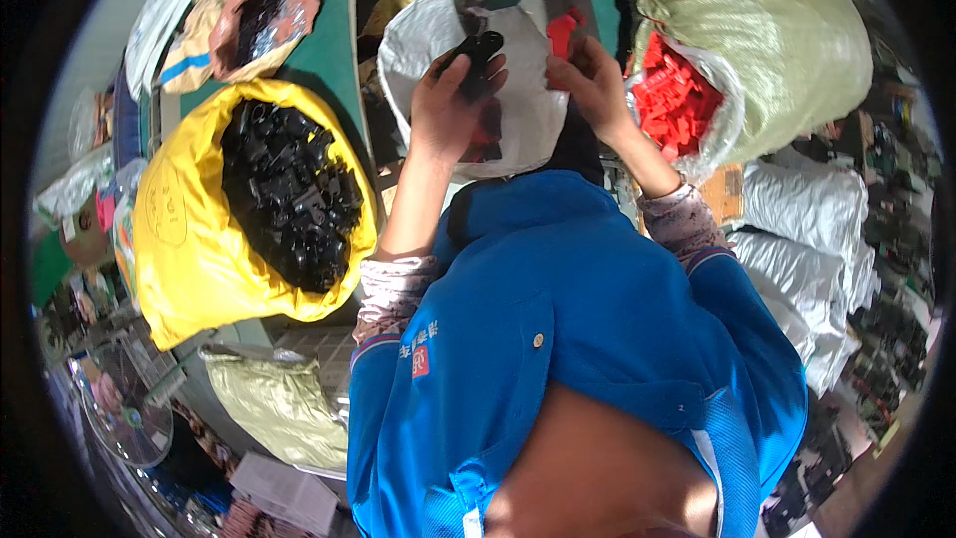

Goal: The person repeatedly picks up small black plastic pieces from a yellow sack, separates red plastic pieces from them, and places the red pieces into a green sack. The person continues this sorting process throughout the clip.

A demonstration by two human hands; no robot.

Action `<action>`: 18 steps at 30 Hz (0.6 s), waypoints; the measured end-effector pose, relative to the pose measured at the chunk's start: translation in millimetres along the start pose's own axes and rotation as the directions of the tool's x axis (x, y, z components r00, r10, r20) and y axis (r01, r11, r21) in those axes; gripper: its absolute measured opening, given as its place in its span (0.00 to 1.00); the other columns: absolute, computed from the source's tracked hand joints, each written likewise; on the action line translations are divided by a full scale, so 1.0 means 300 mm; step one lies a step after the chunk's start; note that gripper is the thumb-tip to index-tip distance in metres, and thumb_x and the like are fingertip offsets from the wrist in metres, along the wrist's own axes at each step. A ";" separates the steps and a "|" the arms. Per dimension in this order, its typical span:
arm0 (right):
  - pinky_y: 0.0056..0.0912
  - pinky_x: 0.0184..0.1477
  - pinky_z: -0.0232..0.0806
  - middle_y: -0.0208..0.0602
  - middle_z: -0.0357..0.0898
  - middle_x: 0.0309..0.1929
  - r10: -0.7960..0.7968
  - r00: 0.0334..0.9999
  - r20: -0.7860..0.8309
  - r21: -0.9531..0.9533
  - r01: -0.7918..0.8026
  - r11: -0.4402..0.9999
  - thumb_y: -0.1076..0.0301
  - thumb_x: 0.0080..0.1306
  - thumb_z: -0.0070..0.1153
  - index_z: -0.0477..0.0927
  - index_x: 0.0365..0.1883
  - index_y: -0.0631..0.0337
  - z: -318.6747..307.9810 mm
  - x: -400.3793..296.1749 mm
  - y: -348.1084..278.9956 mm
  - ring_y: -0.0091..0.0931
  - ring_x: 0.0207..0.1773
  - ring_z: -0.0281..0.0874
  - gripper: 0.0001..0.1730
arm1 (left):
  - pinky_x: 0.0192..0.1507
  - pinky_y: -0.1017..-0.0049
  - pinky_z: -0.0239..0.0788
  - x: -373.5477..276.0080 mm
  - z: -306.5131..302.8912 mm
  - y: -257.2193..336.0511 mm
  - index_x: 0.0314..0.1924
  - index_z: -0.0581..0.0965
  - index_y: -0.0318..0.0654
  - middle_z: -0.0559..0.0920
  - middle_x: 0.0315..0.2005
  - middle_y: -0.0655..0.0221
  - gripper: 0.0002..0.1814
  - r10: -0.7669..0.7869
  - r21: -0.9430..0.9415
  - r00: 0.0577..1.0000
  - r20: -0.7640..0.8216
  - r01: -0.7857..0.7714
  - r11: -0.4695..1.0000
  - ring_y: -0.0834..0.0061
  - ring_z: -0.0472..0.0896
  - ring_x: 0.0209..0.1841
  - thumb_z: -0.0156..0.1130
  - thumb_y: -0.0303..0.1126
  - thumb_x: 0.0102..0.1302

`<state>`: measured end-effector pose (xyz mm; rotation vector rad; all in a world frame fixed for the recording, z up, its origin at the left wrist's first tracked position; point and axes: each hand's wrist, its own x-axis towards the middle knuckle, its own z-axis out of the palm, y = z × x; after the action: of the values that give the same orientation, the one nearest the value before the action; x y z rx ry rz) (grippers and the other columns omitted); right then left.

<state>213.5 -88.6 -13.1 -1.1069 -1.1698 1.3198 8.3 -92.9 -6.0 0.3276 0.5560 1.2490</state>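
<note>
My left hand [454, 101] holds a black plastic part [478, 63] with a rounded end, gripped by the thumb and fingers. To the right, my right hand [596, 86] pinches a red plastic piece [560, 36] between thumb and fingers. Both hands are over an open white woven sack [523, 131] in front of my body, with some red and dark parts low inside it. A yellow bag [179, 239] full of black plastic parts [291, 187] stands to the left. At the right, red plastic pieces [672, 101] fill the mouth of a pale green woven sack [777, 30].
A paper sack [198, 56] with a rolled lining and dark parts sits at upper left on a green tabletop [317, 45]. White wrapped bundles [803, 202] are stacked at right. At lower left are a fan [131, 418] and a folded woven sack [269, 403].
</note>
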 end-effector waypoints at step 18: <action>0.31 0.35 0.71 0.46 0.83 0.35 -0.275 0.860 0.430 -0.435 0.464 0.772 0.63 0.64 0.59 0.81 0.49 0.61 0.080 0.198 -0.134 0.32 0.31 0.81 0.17 | 0.42 0.76 0.70 0.074 0.059 0.011 0.48 0.76 0.31 0.82 0.37 0.64 0.14 0.223 0.091 0.969 -0.109 -0.214 0.973 0.76 0.77 0.37 0.57 0.34 0.70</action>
<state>189.8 -30.1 28.7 -0.9512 -1.9953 0.9065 20.4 -69.6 5.5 0.3904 0.6863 1.4690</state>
